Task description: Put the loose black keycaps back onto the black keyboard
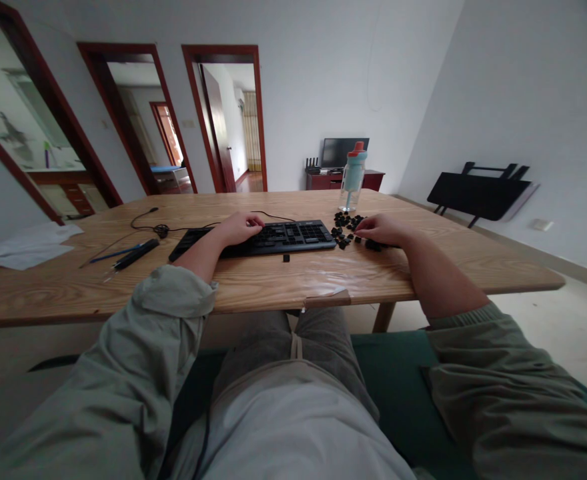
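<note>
A black keyboard (293,235) lies on the wooden table in front of me, with some of its keys apparently off. My left hand (238,228) rests over its middle-left part, fingers curled together; whatever they may hold is too small to tell. To the right of the keyboard is a loose pile of black keycaps (343,221). Among them is my right hand (384,231), its fingertips pinched together at the pile; I cannot make out what is between them. One single keycap (286,258) sits apart, in front of the keyboard.
A clear bottle with a red and teal lid (353,177) stands behind the keycaps. Left of the keyboard are a coiled cable (161,231), a black pen-like tool (137,255), a blue one (116,251) and white paper (33,245). Tape covers the table's front edge (328,298).
</note>
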`<state>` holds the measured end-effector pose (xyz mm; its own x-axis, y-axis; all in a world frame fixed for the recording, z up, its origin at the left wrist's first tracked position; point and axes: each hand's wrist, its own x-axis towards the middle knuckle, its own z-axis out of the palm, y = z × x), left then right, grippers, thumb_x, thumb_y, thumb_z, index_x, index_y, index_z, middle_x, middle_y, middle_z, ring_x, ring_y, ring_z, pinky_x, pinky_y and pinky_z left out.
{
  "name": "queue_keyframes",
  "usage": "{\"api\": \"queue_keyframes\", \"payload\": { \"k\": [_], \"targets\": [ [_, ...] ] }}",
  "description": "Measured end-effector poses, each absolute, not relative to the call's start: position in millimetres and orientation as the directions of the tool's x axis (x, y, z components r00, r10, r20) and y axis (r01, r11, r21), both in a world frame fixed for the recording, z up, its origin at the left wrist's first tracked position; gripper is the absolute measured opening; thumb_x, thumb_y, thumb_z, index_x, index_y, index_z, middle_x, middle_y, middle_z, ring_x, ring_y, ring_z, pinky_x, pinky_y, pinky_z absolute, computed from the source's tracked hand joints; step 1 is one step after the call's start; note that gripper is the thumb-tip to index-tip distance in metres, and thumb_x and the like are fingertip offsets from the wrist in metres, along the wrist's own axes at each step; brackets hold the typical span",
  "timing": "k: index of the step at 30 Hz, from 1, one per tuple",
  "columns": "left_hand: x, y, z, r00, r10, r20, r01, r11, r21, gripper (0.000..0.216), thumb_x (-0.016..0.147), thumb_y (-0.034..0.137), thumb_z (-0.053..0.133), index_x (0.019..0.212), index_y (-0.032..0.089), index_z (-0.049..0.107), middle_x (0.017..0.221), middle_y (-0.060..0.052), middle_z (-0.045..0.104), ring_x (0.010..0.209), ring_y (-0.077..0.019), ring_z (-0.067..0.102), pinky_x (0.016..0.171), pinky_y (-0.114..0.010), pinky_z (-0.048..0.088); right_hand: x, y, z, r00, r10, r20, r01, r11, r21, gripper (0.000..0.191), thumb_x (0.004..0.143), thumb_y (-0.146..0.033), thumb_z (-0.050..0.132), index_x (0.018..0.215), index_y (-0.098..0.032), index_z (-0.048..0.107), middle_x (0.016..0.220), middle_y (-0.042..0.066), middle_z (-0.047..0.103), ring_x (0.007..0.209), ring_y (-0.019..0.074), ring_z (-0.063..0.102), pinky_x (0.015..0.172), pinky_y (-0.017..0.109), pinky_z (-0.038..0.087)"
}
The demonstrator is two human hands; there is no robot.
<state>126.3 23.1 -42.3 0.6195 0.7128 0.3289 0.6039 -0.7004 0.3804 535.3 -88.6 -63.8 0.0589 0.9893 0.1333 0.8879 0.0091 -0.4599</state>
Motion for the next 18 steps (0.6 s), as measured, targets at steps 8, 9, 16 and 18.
{"api": "queue_keyframes", "payload": {
  "k": [8, 9, 16, 18],
  "targets": [
    [127.3, 19.5, -40.9, 0.605, 0.729, 0.32, 0.617, -0.683, 0.39, 0.03, 0.078, 0.036, 0.059, 0.098, 0.019, 0.074, 0.094, -0.005, 0.075, 0.084, -0.0188, 0.066, 0.078, -0.028, 0.051, 532.6, -91.8, -62.7, 0.056, 0.997, 0.048, 0.879, -0.027, -0.475, 0.035, 0.074, -0.048, 0.075, 0.096, -0.021, 0.079, 0.076, 0.004, 0.074, 0.058, 0.0142, 0.057, 0.053, 0.025, 0.043],
    [127.1, 20.3, -41.4, 0.604, 0.729, 0.323, 0.615, -0.684, 0.392, 0.031, 0.078, 0.037, 0.059, 0.098, 0.019, 0.074, 0.093, -0.005, 0.075, 0.083, -0.0187, 0.066, 0.077, -0.028, 0.051, 532.6, -91.9, -62.3, 0.052, 0.998, 0.044, 0.883, -0.025, -0.469, 0.036, 0.074, -0.049, 0.075, 0.095, -0.021, 0.08, 0.076, 0.004, 0.074, 0.059, 0.0146, 0.058, 0.053, 0.025, 0.043],
    [125.8, 25.4, -44.6, 0.615, 0.716, 0.33, 0.596, -0.696, 0.401, 0.031, 0.078, 0.037, 0.059, 0.098, 0.018, 0.074, 0.093, -0.005, 0.075, 0.083, -0.0195, 0.066, 0.078, -0.029, 0.051, 523.6, -84.2, -68.3, 0.04, 0.979, 0.202, 0.897, 0.054, -0.439, 0.027, 0.079, -0.041, 0.072, 0.095, -0.02, 0.078, 0.09, 0.006, 0.076, 0.075, 0.0187, 0.065, 0.066, 0.027, 0.049],
    [125.8, 24.7, -44.2, 0.614, 0.719, 0.327, 0.599, -0.694, 0.4, 0.031, 0.078, 0.036, 0.059, 0.097, 0.018, 0.074, 0.093, -0.005, 0.075, 0.084, -0.02, 0.066, 0.079, -0.03, 0.051, 518.3, -82.8, -69.4, 0.049, 0.978, 0.203, 0.909, 0.041, -0.415, 0.025, 0.081, -0.039, 0.069, 0.095, -0.021, 0.079, 0.087, 0.006, 0.076, 0.073, 0.019, 0.065, 0.066, 0.028, 0.048]
  ]
}}
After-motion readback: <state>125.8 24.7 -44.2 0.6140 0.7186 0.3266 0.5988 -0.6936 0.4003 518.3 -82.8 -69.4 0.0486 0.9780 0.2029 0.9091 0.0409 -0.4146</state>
